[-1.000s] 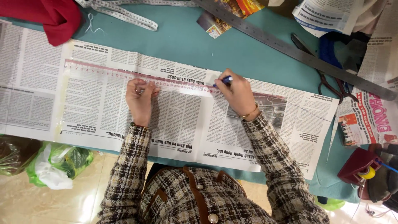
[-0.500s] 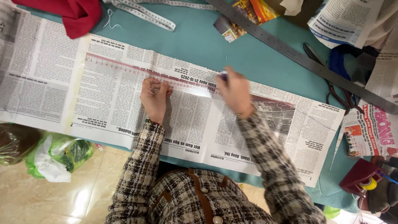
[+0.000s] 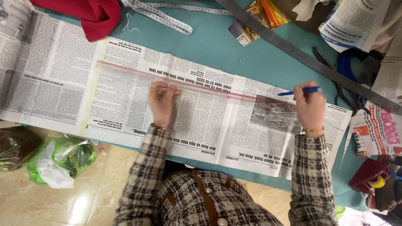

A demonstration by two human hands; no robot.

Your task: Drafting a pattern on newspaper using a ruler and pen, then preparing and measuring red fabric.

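Two hands on newspaper: I see left hand fingers flat, pressing clear ruler; right hand fingers pinch pen, tip off ruler's end.

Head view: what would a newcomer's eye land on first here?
First, the long spread of newspaper across the teal table, with a clear ruler lying on it under the left hand. To the right, the right hand holds a blue pen over the paper. Next, the red cloth at top left and the long metal ruler slanting across the upper right.
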